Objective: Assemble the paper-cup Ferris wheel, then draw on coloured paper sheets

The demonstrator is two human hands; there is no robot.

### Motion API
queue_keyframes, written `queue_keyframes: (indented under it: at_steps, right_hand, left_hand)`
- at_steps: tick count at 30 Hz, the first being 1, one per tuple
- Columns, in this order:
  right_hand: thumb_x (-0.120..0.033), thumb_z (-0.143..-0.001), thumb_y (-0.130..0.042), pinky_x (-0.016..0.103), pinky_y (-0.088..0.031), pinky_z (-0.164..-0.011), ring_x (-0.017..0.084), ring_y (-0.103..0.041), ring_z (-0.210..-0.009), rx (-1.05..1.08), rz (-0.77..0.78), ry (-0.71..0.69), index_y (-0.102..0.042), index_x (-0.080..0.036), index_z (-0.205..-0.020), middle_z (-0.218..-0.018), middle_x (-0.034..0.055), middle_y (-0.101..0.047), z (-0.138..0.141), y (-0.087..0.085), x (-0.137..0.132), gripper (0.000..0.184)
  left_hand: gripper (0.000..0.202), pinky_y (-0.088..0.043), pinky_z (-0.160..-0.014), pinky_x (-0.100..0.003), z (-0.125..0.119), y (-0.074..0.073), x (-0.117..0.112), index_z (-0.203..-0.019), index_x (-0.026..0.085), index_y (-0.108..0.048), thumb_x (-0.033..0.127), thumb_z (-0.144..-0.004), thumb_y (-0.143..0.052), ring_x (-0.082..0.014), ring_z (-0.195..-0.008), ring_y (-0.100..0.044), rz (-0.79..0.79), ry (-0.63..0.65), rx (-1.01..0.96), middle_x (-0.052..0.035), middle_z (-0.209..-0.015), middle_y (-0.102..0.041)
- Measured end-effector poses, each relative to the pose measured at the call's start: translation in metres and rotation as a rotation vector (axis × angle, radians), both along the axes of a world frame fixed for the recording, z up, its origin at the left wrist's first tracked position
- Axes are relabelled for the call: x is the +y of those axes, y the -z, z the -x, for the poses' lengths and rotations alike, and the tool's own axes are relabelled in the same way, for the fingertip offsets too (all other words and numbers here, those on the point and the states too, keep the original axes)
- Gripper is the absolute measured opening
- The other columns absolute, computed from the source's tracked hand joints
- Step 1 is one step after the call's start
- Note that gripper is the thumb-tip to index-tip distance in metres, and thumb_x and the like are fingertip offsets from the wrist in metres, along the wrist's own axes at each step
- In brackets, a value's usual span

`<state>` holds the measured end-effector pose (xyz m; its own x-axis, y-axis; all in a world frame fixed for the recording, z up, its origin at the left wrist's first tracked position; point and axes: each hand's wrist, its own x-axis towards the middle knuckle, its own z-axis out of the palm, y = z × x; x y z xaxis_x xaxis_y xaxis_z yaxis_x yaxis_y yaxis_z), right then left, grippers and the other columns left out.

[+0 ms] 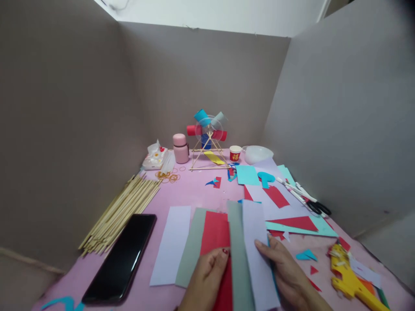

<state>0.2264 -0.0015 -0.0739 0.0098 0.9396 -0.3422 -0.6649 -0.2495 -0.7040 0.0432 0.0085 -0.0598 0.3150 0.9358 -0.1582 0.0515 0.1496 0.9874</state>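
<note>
My right hand [287,270] grips a pale lavender paper strip [257,242] upright, its thumb on the front face. Blue paper shows at the edge behind it. Beside that strip, a grey paper strip [239,255] stands partly overlapped. My left hand [207,276] is closed in a pinch at the grey strip's left edge. A red paper strip [215,231] reaches under my left hand; whether that hand also grips it I cannot tell. Left of it, another grey strip [191,250] and a white-lavender strip [170,246] lie on the table.
A black phone [121,259] and wooden sticks [126,211] lie left. A stick-framed wheel model [209,134], pink flask [180,149], paper cup [235,153] and white bowl [258,154] stand at the back. Scissors [319,208], paper scraps and a yellow glue gun [348,276] lie right.
</note>
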Motion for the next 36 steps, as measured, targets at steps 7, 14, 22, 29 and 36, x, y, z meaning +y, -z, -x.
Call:
queue_keyframes:
  at_steps: [7, 14, 22, 29, 36]
  right_hand:
    - [-0.021, -0.068, -0.077, 0.037, -0.052, -0.081, 0.024, -0.070, -0.080, 0.010, 0.078, 0.018, -0.066, -0.018, -0.095, -0.083, 0.0031, -0.075, -0.005, 0.002, 0.004, 0.030]
    - [-0.023, -0.071, -0.075, 0.040, -0.051, -0.081, 0.026, -0.069, -0.084, -0.006, -0.095, -0.083, -0.065, -0.014, -0.102, -0.091, 0.0098, -0.075, 0.021, 0.002, -0.002, 0.034]
    - [-0.035, -0.064, -0.080, 0.041, -0.051, -0.079, 0.027, -0.068, -0.084, -0.127, -0.122, 0.049, -0.066, -0.015, -0.103, -0.093, 0.0101, -0.075, 0.017, -0.004, 0.000, 0.046]
    - [-0.035, -0.063, -0.080, 0.044, -0.050, -0.082, 0.029, -0.069, -0.084, -0.083, -0.086, 0.053, -0.067, -0.014, -0.098, -0.085, 0.0098, -0.075, 0.019, -0.002, -0.001, 0.042]
    - [-0.034, -0.058, -0.082, 0.048, -0.047, -0.083, 0.034, -0.067, -0.089, 0.082, -0.182, -0.142, -0.069, -0.014, -0.099, -0.085, 0.0137, -0.075, 0.024, 0.004, 0.006, 0.048]
  left_hand:
    - [0.042, -0.025, -0.108, -0.044, 0.012, 0.000, 0.002, -0.129, 0.035, -0.046, 0.031, -0.087, -0.044, -0.0220, -0.129, -0.036, -0.427, 0.118, 0.372, -0.0015, -0.138, -0.045]
    - [0.061, -0.043, -0.096, -0.046, 0.002, 0.003, 0.001, -0.131, 0.020, -0.042, 0.046, -0.078, -0.058, -0.0282, -0.117, -0.051, 0.006, -0.020, -0.176, -0.0148, -0.129, -0.054]
    - [0.069, -0.052, -0.078, -0.042, -0.002, 0.016, 0.012, -0.124, 0.015, -0.047, 0.042, -0.066, -0.073, -0.0290, -0.088, -0.067, 0.356, -0.066, -0.449, -0.0148, -0.099, -0.071]
    - [0.074, -0.043, -0.095, -0.040, 0.000, 0.016, 0.010, -0.133, 0.020, -0.037, 0.045, -0.071, -0.069, -0.0257, -0.108, -0.059, 0.312, -0.185, -0.414, -0.0113, -0.114, -0.065]
    - [0.058, -0.035, -0.101, -0.045, -0.006, 0.024, 0.010, -0.103, 0.015, -0.065, 0.051, -0.059, -0.076, -0.0302, -0.097, -0.064, 0.139, -0.163, -0.312, -0.0129, -0.085, -0.073]
